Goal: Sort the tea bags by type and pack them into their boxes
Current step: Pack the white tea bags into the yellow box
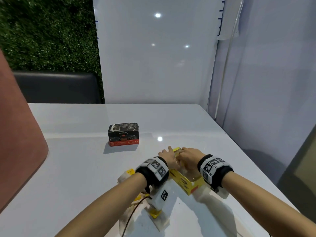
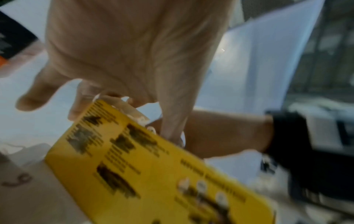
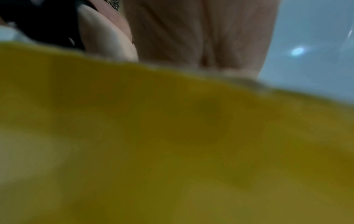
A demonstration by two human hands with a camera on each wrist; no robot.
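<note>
Both hands meet over the open yellow tea box [image 1: 186,183] at the near right of the white table [image 1: 77,168]. Left hand [image 1: 168,158], fingers curled at the box's far rim; right hand [image 1: 188,157], knuckles bent over the opening; whether either grips anything cannot be told. Loose tea bags [image 1: 125,175] lie just left of the box. A closed black tea box [image 1: 123,135] stands well apart, farther left.

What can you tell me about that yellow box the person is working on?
The yellow box looks like thin printed cardboard with dark, blurred lettering on its side. It lies on the white table, near the person, open on top. Both hands are at its far end: the left hand and the right hand meet over the opening. What is inside is hidden.
</note>
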